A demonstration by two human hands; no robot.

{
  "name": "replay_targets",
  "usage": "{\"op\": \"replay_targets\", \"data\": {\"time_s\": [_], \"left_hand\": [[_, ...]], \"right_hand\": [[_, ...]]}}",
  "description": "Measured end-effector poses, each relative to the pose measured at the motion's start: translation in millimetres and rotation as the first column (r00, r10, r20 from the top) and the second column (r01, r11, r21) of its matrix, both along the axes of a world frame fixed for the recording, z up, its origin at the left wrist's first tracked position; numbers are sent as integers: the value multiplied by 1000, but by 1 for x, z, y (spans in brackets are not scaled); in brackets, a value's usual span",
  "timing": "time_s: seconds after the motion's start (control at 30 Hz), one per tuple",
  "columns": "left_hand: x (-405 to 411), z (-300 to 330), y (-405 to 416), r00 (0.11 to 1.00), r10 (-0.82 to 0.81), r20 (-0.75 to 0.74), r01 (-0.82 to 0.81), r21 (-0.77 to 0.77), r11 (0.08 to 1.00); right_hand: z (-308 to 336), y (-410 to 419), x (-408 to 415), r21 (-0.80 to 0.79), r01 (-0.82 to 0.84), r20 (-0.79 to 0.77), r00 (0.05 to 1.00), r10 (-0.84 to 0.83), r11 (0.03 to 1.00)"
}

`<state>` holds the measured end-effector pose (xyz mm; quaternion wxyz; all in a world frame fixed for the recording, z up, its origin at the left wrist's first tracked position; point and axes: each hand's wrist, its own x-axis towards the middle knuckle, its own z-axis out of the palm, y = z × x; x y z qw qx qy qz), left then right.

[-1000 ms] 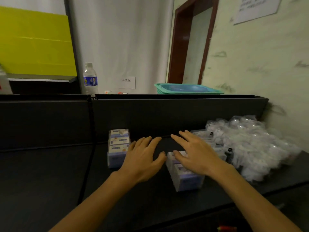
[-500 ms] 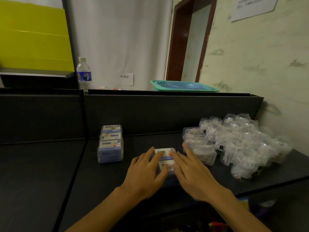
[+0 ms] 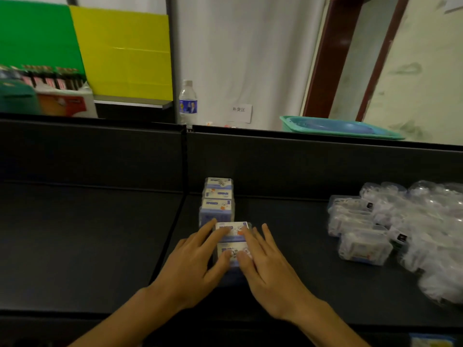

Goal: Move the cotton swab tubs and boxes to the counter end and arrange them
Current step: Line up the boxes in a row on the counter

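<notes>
Two hands frame a pair of cotton swab boxes (image 3: 232, 244) at centre frame on the black counter (image 3: 100, 246). Left hand (image 3: 193, 266) presses flat against the pair's 9 o'clock side, fingers straight, thumb lying on the near box top. Right hand (image 3: 265, 266) mirrors it on the 3 o'clock side, fingers straight, thumb also on the near box top. Neither hand curls round the boxes; both are flat and pushing or steadying. The two boxes sit one behind the other, white-and-blue labels up.

At 12 o'clock from the held pair, just beside its far end, a row of three more swab boxes (image 3: 218, 204) runs back to the black back panel (image 3: 300, 166); whether the pair touches that row cannot be told. Row sits just at 3 o'clock of the seam between the counter sections.

At 3 o'clock, well apart from the hands, clear swab tubs (image 3: 360, 244) lie in a group, with a heap of clear plastic swab packs (image 3: 431, 236) further toward the right edge.

Behind the panel: water bottle (image 3: 188, 102) at 12 o'clock, teal basin (image 3: 335, 126) at 1 o'clock, small paper sign (image 3: 239, 112) between them, yellow board (image 3: 125, 53) and green board (image 3: 35, 38) at 10 to 11 o'clock, blurred packaged goods (image 3: 57, 96) at 10 o'clock.
</notes>
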<state>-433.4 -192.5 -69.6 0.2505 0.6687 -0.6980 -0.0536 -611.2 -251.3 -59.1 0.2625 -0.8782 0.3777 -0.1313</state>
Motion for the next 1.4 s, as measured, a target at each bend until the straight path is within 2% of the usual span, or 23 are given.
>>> {"op": "replay_targets", "data": {"time_s": [0.2, 0.33, 0.4, 0.47, 0.53, 0.7, 0.8, 1.07, 1.23, 1.4], "left_hand": [[33, -4, 3, 997, 53, -47, -53, 6, 999], [43, -5, -3, 975, 54, -216, -34, 96, 995], [43, -6, -5, 909, -5, -416, 50, 99, 994], [40, -3, -8, 788, -31, -615, 121, 105, 987], [38, 0, -11, 733, -3, -680, 129, 135, 983], [40, -5, -21, 723, 28, -690, 142, 188, 972], [40, -7, -24, 715, 39, -698, 138, 194, 971], [39, -2, -22, 670, 55, -740, 138, 198, 970], [39, 4, -24, 636, 65, -769, 142, 199, 970], [45, 18, -35, 658, 96, -747, 99, 213, 972]], "right_hand": [[-4, 0, 36, 70, -43, 53, 998, 40, 997], [-6, -5, 40, 106, -53, 74, 996, 46, 993], [-9, -10, 37, 112, -69, 101, 993, 58, 991], [-11, -15, 37, 88, -75, 109, 992, 66, 993], [-10, -21, 37, 66, -84, 125, 989, 75, 994], [-8, -33, 47, 140, -122, 131, 986, 104, 983], [-13, -38, 53, 171, -85, 157, 986, 58, 982], [-13, -36, 45, 191, -118, 237, 969, 71, 974], [-6, -36, 39, 242, -157, 214, 971, 105, 957], [4, -44, 40, 288, -89, 266, 964, 9, 953]]}}
